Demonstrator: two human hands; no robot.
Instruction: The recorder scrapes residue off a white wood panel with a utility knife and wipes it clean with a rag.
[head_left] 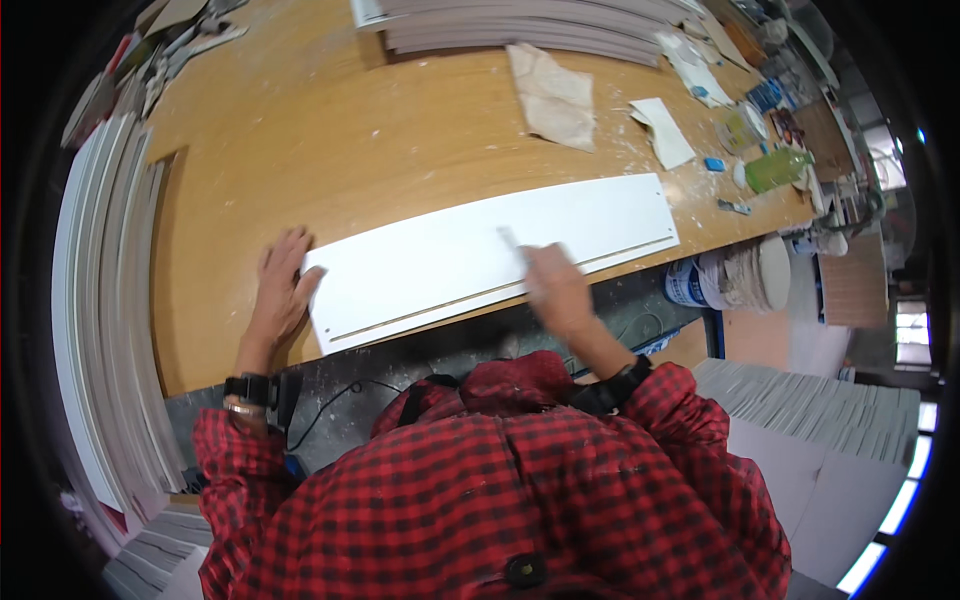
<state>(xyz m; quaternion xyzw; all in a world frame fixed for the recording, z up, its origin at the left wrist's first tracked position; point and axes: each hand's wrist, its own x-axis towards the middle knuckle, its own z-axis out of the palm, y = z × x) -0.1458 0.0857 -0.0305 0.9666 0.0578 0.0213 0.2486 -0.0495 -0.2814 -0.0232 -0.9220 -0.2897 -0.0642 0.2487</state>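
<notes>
A long white panel [430,250] lies across the near edge of the wooden table, with a narrow groove along its near side and small holes at its ends. My left hand [284,285] rests at the panel's left end, fingers spread on the tabletop and thumb against the panel's edge. Over the panel's middle, my right hand [558,290] is closed on a small flat grey scraper [507,237]. Motion blurs this hand and the tool's tip, and the fingers hide the handle.
White panels [105,310] stand stacked at the left; more panels [530,28] lie at the back. A cloth [555,95], folded paper [662,133], a blue block [714,164] and a green bottle [778,170] are on the table [300,130]. Buckets [735,275] stand below right.
</notes>
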